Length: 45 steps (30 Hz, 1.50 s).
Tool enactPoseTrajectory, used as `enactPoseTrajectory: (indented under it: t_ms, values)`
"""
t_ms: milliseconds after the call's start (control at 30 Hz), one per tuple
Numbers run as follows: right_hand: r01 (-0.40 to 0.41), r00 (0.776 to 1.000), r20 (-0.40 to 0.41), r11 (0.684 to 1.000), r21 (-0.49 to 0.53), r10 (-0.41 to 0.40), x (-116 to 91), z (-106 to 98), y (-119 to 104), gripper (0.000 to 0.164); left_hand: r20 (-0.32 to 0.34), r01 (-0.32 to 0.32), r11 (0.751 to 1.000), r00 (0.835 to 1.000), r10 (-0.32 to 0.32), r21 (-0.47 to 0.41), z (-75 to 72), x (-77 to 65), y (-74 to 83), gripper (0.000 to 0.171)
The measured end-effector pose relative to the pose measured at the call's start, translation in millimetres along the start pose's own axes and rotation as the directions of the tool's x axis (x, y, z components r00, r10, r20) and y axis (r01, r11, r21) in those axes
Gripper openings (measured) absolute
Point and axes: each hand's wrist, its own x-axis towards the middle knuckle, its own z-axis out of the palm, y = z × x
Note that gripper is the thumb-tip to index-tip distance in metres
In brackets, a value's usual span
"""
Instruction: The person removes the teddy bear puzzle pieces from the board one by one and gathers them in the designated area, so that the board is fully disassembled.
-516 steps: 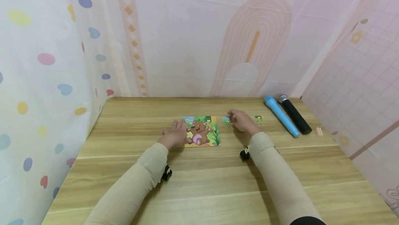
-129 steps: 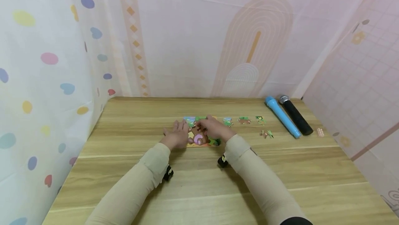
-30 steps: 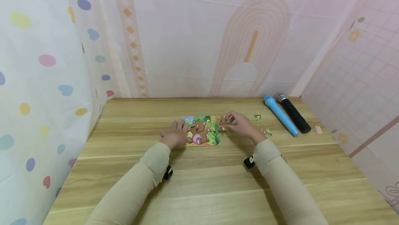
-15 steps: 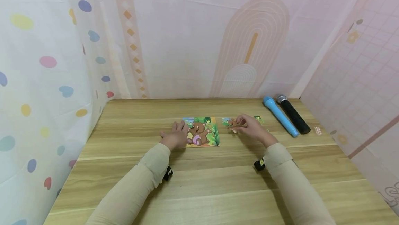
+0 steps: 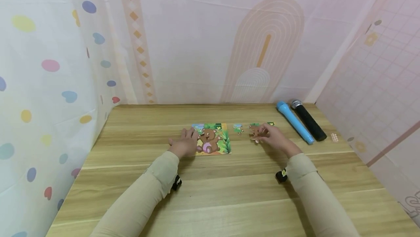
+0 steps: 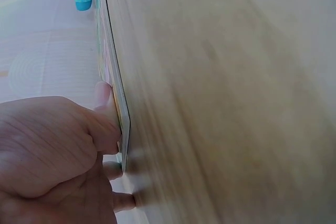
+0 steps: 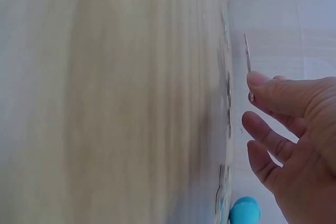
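Observation:
A jigsaw puzzle board (image 5: pixel 213 140) with a brown bear picture lies flat on the wooden table. My left hand (image 5: pixel 184 143) rests at its left edge, fingers extended and spread; in the left wrist view the thumb and fingertips touch the board's edge (image 6: pixel 119 98). Between thumb and index finger, my right hand (image 5: pixel 275 138) pinches a thin puzzle piece (image 7: pixel 247 51), raised off the table. The remaining fingers of that hand are loosely bent. Near it lie a blue-green puzzle piece (image 5: pixel 237 129) and a green-topped piece (image 5: pixel 254 124), the latter partly covered by the held piece.
Another puzzle piece (image 5: pixel 270 123) shows behind the right hand. Toward the back right lie a blue toy microphone (image 5: pixel 295 122) and a black microphone (image 5: pixel 309 121) side by side. A small dotted card (image 5: pixel 334 137) is at the table's right edge. Patterned cloth walls (image 5: pixel 190 47) enclose the table.
Over the last second my right hand has moved right, away from the board, carrying the pinched puzzle piece. The left hand has stayed at the board's left edge.

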Motion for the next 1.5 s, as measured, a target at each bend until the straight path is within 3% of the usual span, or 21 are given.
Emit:
enactPoseTrajectory:
  t_ms: [600,967,1233,1367,1500]
  values:
    - [-0.026,0.996,0.082,0.999,-0.026,0.028,-6,-11,11,0.018,-0.019,-0.021,1.0,1.0,0.022,0.02,-5.0,-3.7,0.9,0.05]
    - [-0.028,0.996,0.082,0.998,-0.051,0.032,-5,-13,12,0.021,-0.011,-0.01,1.0,1.0,0.01,0.015,-5.5,-6.4,4.1,0.058]
    - [-0.066,0.991,0.116,0.998,-0.009,0.067,2,-13,-15,0.022,0.025,0.009,1.0,1.0,-0.009,-0.001,-0.5,1.0,0.6,0.056]
    - [-0.104,0.983,0.162,0.992,0.075,0.091,12,-6,-34,0.03,0.049,0.027,0.999,0.998,-0.026,-0.024,2.9,8.4,-3.8,0.067]
    - [-0.063,0.984,0.172,0.996,0.062,0.051,27,7,-52,0.031,0.068,0.042,0.999,0.997,-0.041,-0.021,4.4,12.6,-6.7,0.077]
